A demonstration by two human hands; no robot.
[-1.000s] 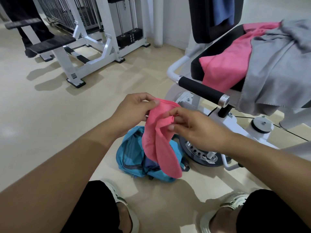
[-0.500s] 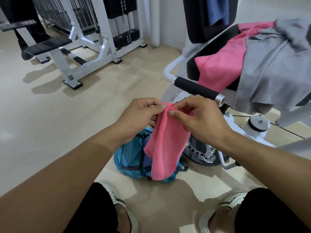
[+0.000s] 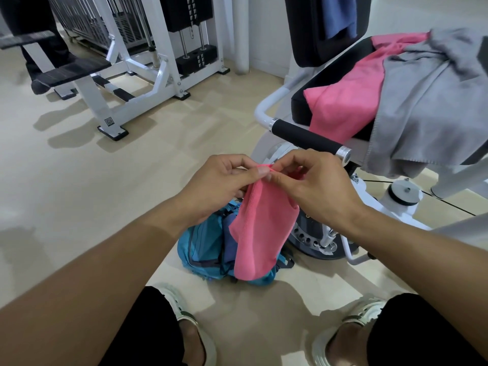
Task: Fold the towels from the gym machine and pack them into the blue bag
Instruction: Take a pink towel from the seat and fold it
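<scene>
A small pink towel (image 3: 260, 231) hangs folded in half from its top edge, which both hands pinch together. My left hand (image 3: 219, 184) and my right hand (image 3: 314, 184) meet fingertip to fingertip at that edge. Directly below on the floor lies the blue bag (image 3: 203, 249), open, with a dark blue cloth (image 3: 229, 239) inside. On the gym machine's black seat (image 3: 298, 107) at the right lie a larger pink towel (image 3: 346, 99) and a grey towel (image 3: 427, 101) draped over it. A blue towel (image 3: 339, 14) hangs on the backrest.
The machine's padded handle (image 3: 303, 137) juts out just behind my right hand, with its round base (image 3: 314, 243) beside the bag. A white weight machine (image 3: 137, 62) stands at the back left. My two feet in white sandals (image 3: 184, 315) flank the beige floor near the bag.
My hands have drawn together, bringing the towel's two top corners into one pinch. The towel now hangs narrower and doubled over the bag.
</scene>
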